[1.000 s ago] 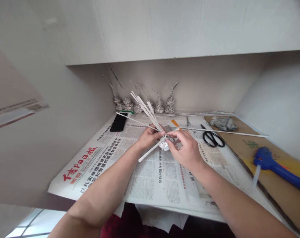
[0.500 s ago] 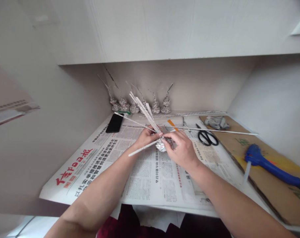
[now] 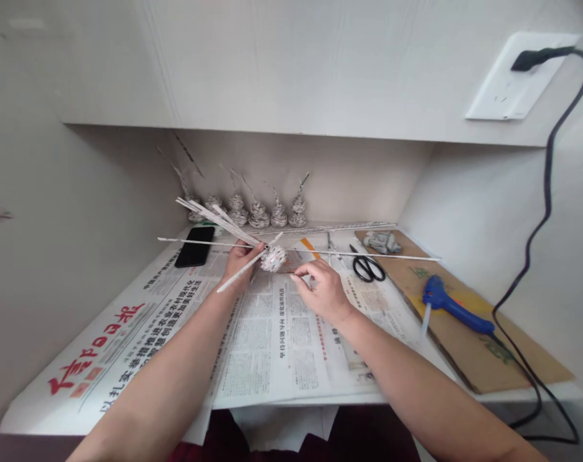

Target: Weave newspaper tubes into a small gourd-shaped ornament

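Newspaper-covered surface (image 3: pixel 260 366) shows in the head view. Left fingers (image 3: pixel 255 251) are clamped on paper sticks (image 3: pixel 234 228), where these join the woven ball (image 3: pixel 275 258). Right fingers (image 3: pixel 307 268) have just moved off this ball, which is now between them and the left ones; their tips are together, on what I cannot tell. Probably only the left side steadies it.

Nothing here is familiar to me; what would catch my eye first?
Probably the bright blue glue gun on the cardboard at right. Then the woven paper ball held in the left hand, pale strips fanning toward upper left. Behind, gourd-shaped paper pieces line the back wall.
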### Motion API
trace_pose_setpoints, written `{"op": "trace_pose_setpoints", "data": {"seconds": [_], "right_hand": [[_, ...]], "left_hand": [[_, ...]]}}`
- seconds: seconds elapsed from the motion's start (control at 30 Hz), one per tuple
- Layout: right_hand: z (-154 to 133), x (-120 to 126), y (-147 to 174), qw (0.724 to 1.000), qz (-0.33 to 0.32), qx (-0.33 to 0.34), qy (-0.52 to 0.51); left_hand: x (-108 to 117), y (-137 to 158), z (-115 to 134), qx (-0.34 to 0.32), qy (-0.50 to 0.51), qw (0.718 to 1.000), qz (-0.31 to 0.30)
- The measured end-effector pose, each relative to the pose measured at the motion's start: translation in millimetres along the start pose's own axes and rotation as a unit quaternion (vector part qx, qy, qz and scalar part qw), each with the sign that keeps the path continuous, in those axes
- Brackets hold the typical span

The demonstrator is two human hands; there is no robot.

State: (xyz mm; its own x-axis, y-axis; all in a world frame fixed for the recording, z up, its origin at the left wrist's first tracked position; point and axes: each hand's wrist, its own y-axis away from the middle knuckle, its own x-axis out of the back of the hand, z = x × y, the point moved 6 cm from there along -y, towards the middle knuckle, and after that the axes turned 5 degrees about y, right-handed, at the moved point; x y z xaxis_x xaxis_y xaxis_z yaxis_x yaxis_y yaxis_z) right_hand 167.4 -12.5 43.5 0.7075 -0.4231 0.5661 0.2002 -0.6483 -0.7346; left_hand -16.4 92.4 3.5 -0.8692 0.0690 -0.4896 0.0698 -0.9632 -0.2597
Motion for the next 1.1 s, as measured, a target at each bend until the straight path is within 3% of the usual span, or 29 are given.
{"op": "trace_pose_setpoints", "data": {"seconds": [0.43,0.57,0.7,0.83,0.9,1.0,1.1], "right_hand": [[40.9,-25.1,10.1,0.981,-0.096,-0.165,-0.020],[40.4,-26.3,11.6,0.978,-0.113,-0.171,-0.037],[44.6,-16.3,5.0,0.972,-0.087,-0.203,-0.075],[37.4,12.4,-7.8,0.951,-0.052,-0.266,-0.146],[27.5,37.0,-12.0,0.955,-0.054,-0.262,-0.132],[28.6,86.2,-2.7,0.967,-0.072,-0.244,-0.001],[67.1,150.2,32.7,0.934,-0.065,-0.299,0.186]], "left_hand": [[17.6,-9.4,-11.7,0.054,0.054,0.996,0.052],[9.2,-6.9,-13.4,0.071,0.070,0.995,0.011],[-0.6,-3.8,-17.2,0.092,0.065,0.993,-0.038],[-2.5,-1.8,-17.1,0.098,0.071,0.992,-0.048],[-2.5,-1.2,-17.0,0.099,0.066,0.992,-0.052],[-2.2,-1.3,-18.9,0.100,0.053,0.992,-0.056],[-2.7,-1.8,-21.8,0.101,0.044,0.992,-0.059]]}}
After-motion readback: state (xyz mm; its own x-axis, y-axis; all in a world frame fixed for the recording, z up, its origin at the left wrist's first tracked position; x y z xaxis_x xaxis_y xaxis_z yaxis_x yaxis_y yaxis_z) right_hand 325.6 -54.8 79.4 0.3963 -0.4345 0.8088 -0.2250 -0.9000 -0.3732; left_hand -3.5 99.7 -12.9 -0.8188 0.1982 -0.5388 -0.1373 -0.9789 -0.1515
